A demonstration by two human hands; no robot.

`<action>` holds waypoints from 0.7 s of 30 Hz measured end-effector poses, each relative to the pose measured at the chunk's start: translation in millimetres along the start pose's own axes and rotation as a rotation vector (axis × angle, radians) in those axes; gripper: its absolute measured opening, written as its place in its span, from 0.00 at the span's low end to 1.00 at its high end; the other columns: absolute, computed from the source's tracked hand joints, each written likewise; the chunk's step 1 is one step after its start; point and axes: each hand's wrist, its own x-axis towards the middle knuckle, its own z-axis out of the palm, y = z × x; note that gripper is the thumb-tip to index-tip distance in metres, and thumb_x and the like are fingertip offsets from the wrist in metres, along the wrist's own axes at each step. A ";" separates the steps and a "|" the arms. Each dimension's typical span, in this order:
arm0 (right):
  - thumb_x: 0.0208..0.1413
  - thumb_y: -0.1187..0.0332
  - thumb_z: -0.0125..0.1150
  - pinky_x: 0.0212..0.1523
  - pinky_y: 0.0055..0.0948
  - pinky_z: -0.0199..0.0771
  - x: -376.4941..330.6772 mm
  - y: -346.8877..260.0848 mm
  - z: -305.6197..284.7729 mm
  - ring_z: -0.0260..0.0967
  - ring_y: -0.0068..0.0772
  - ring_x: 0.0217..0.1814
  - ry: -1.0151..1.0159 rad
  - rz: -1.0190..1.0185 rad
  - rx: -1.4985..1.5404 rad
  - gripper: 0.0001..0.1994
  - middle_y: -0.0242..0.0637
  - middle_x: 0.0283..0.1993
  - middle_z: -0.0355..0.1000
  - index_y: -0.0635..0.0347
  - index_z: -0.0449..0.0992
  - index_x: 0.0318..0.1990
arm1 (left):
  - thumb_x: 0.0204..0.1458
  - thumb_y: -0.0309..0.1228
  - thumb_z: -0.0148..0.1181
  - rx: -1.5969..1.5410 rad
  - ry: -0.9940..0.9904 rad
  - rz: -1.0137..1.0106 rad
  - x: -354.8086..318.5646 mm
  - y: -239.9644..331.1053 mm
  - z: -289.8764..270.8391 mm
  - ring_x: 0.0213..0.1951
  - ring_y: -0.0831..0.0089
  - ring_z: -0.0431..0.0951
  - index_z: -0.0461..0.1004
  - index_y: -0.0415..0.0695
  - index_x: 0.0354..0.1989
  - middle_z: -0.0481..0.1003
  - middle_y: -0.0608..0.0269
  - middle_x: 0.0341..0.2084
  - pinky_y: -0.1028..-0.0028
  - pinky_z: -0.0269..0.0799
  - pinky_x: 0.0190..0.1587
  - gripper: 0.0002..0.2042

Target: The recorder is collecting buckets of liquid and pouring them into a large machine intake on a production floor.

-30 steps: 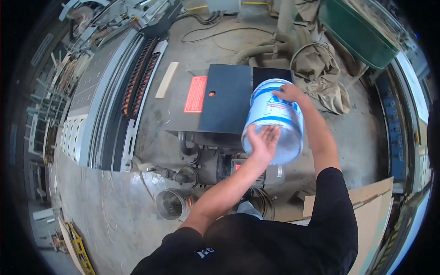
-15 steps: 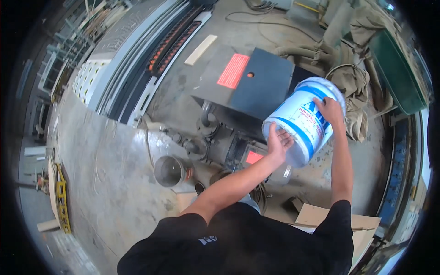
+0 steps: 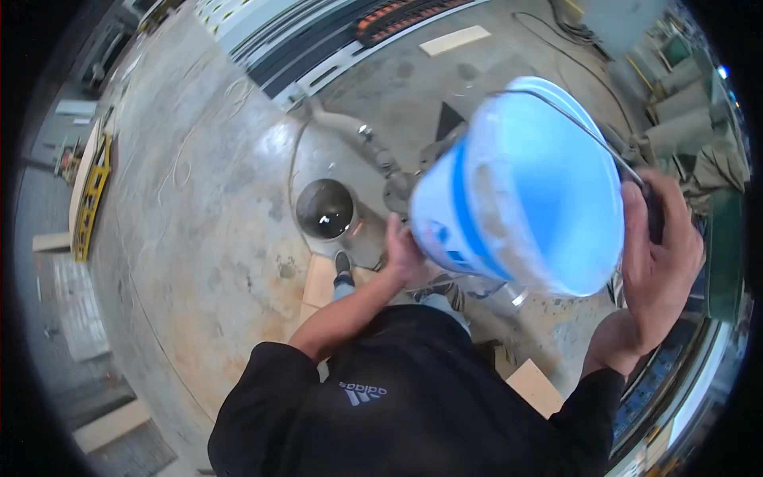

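Left hand [image 3: 404, 253] sits under the base of the white-and-blue plastic bucket [image 3: 524, 191], palm cupped against it, fingers wrapped on the bottom edge. Right hand [image 3: 658, 253] is closed on the rim at the wire bail handle [image 3: 572, 127], thumb over the edge.

Change vs half a second ago: bucket was held lower, out over the dark machine, with its side label facing the camera. Now it's raised close to the head and tipped so the open mouth points at the lens; the inner wall shows whitish residue, and the bottom is too washed out to judge. The view has also swung left, so the machine's black top plate and red label are gone from the picture.

My read: the bucket is fully carried by both hands, resting on nothing, and the tilt suggests either pouring or checking the contents. Can't tell which.

Surroundings: polished concrete floor [image 3: 207, 207], stained and dusty. A round metal container [image 3: 324, 208] with dark liquid stands on the floor, just beside the hose and pipe fittings [image 3: 358, 135]. Flat cardboard pieces [image 3: 319, 280] lie under the person's shoe [image 3: 342, 264]. Cable-track rail [image 3: 373, 32] runs along the top, yellow frame [image 3: 91, 199] at far left, workshop clutter at right.
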 end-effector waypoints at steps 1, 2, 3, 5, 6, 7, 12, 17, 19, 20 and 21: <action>0.54 0.72 0.60 0.25 0.29 0.71 8.2 -25.6 14.9 0.72 0.32 0.22 -0.032 -0.142 0.181 0.06 0.40 0.24 0.72 0.62 0.73 0.38 | 0.50 0.69 0.36 0.034 0.101 -0.026 -11.0 32.3 -33.7 0.44 0.60 0.73 0.73 0.40 0.43 0.76 0.56 0.39 0.61 0.64 0.53 0.39; 0.54 0.71 0.59 0.26 0.30 0.71 12.0 -51.8 26.9 0.72 0.34 0.22 -0.064 -0.272 0.350 0.06 0.42 0.25 0.73 0.62 0.73 0.38 | 0.47 0.70 0.38 0.045 0.160 0.123 -21.3 56.5 -49.0 0.37 0.62 0.74 0.73 0.43 0.42 0.75 0.59 0.35 0.64 0.68 0.45 0.39; 0.55 0.72 0.58 0.26 0.25 0.68 10.0 -91.5 41.9 0.69 0.27 0.23 -0.260 -0.228 0.473 0.07 0.41 0.26 0.71 0.61 0.74 0.40 | 0.47 0.70 0.40 -0.087 0.172 0.153 -26.4 87.8 -113.7 0.32 0.65 0.71 0.71 0.45 0.40 0.73 0.61 0.31 0.67 0.67 0.37 0.37; 0.55 0.72 0.57 0.27 0.24 0.66 3.6 -176.1 101.7 0.68 0.26 0.23 -0.615 -0.267 0.643 0.09 0.42 0.27 0.71 0.58 0.73 0.44 | 0.47 0.69 0.42 -0.255 0.214 0.378 -70.0 138.3 -220.8 0.33 0.65 0.68 0.69 0.44 0.40 0.71 0.58 0.32 0.67 0.64 0.37 0.35; 0.56 0.71 0.56 0.28 0.28 0.69 -5.1 -215.4 133.8 0.72 0.34 0.26 -0.785 -0.251 0.801 0.10 0.43 0.30 0.72 0.57 0.72 0.46 | 0.50 0.67 0.41 -0.313 0.283 0.433 -99.5 161.1 -265.8 0.37 0.63 0.70 0.68 0.42 0.44 0.71 0.58 0.33 0.65 0.66 0.42 0.36; 0.57 0.69 0.56 0.31 0.33 0.71 -16.8 -246.2 170.6 0.74 0.40 0.30 -0.828 -0.321 0.913 0.11 0.45 0.33 0.73 0.58 0.71 0.47 | 0.52 0.66 0.37 -0.242 0.431 0.555 -115.6 178.8 -280.1 0.43 0.61 0.70 0.67 0.40 0.48 0.71 0.57 0.35 0.60 0.66 0.48 0.37; 0.57 0.69 0.51 0.39 0.42 0.72 -129.1 -415.3 362.1 0.73 0.52 0.39 -1.005 -0.377 1.225 0.14 0.51 0.40 0.73 0.62 0.65 0.50 | 0.60 0.44 0.40 0.576 1.048 1.275 -248.9 276.4 -376.2 0.33 0.76 0.64 0.67 0.43 0.38 0.66 0.66 0.32 0.75 0.62 0.36 0.17; 0.54 0.73 0.44 0.43 0.52 0.67 -243.7 -533.9 477.0 0.67 0.66 0.43 -1.549 -0.240 1.311 0.20 0.65 0.41 0.68 0.65 0.52 0.55 | 0.63 0.47 0.36 0.298 0.731 0.815 -234.6 342.5 -336.5 0.46 0.70 0.71 0.70 0.41 0.46 0.73 0.61 0.42 0.70 0.63 0.51 0.22; 0.53 0.73 0.45 0.43 0.52 0.67 -280.3 -560.8 532.7 0.67 0.65 0.45 -1.533 -0.276 1.350 0.21 0.65 0.42 0.68 0.65 0.51 0.55 | 0.63 0.47 0.39 0.136 0.720 0.768 -202.1 362.5 -386.4 0.44 0.70 0.71 0.71 0.41 0.44 0.73 0.62 0.39 0.70 0.64 0.49 0.21; 0.53 0.74 0.45 0.44 0.52 0.67 -292.0 -563.9 553.1 0.67 0.65 0.46 -1.500 -0.327 1.394 0.21 0.66 0.43 0.68 0.64 0.51 0.55 | 0.62 0.48 0.42 -0.021 0.701 0.737 -186.9 369.8 -415.5 0.41 0.70 0.71 0.71 0.42 0.42 0.73 0.63 0.36 0.70 0.65 0.48 0.21; 0.51 0.73 0.49 0.47 0.49 0.67 -270.5 -569.0 557.5 0.67 0.63 0.48 -1.703 -0.343 1.238 0.21 0.62 0.46 0.68 0.63 0.58 0.54 | 0.61 0.47 0.46 -0.122 0.785 0.687 -186.4 372.0 -462.3 0.37 0.71 0.72 0.71 0.44 0.36 0.73 0.66 0.30 0.70 0.66 0.46 0.18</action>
